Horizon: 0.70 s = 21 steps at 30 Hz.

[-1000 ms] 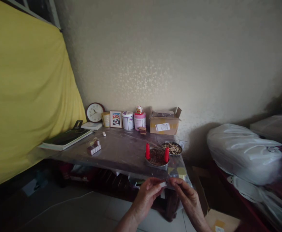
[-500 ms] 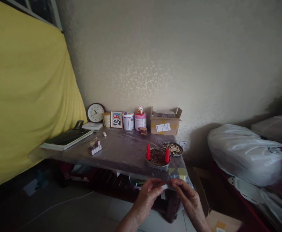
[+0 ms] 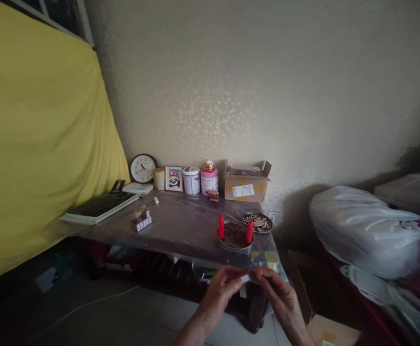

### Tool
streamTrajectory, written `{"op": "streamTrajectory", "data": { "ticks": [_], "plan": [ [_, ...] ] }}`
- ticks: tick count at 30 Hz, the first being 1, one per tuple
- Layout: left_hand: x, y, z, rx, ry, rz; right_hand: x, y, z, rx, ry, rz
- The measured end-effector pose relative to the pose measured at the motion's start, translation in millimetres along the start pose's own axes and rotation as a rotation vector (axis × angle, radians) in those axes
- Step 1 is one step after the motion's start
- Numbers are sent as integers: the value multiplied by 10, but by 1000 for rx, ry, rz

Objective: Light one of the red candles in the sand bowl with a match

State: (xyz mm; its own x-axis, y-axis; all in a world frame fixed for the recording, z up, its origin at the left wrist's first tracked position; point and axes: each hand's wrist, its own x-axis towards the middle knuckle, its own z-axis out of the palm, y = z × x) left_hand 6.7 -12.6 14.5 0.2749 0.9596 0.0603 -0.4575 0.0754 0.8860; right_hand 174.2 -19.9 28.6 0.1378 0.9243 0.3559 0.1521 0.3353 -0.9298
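Left hand [image 3: 221, 287] is curled shut w/ thumb and forefinger pinching the small white matchbox-like box [image 3: 245, 278] at its left end; our right hand [image 3: 278, 290] is closed too, fingertips meeting the box's right end, and we can't tell whether it grips something thin of its own, too small and dim to make out. Both hands sit low in the view, just below the front edge of the plastic-covered dark worktop [image 3: 181, 226], box held in the air between them, not resting on anything. Nearest on the worktop, just above the hands: round metal bowl of dark brown filling [image 3: 234, 236] w/ two short red candles [image 3: 220, 226] standing upright at its left and right rim. Just behind it to the right, a shallow metal dish of pale sticks [image 3: 257, 222]. Further left, a small stack of maroon-and-white boxes [image 3: 141, 221], well apart from the hands. Along the wall at the back: round dark-framed clock [image 3: 142, 168], framed panda picture [image 3: 174, 179], white tub [image 3: 190, 180], pink tub [image 3: 209, 180] w/ a small figurine on top, open cardboard carton [image 3: 246, 185]. Far left edge holds a flat dark book-like stack [image 3: 98, 207]. Big white plastic bag [image 3: 366, 230] lies to the right, off the worktop.
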Motion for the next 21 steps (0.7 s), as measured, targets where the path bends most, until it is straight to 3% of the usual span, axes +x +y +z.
{"op": "streamTrajectory", "data": {
  "ticks": [10, 21],
  "plan": [
    [39, -47, -42, -5, 7, 39, 33, 66, 0, -38, -5, -15],
    [29, 115, -38, -186, 6, 59, 141, -111, 67, -173, 93, -218]
  ]
}}
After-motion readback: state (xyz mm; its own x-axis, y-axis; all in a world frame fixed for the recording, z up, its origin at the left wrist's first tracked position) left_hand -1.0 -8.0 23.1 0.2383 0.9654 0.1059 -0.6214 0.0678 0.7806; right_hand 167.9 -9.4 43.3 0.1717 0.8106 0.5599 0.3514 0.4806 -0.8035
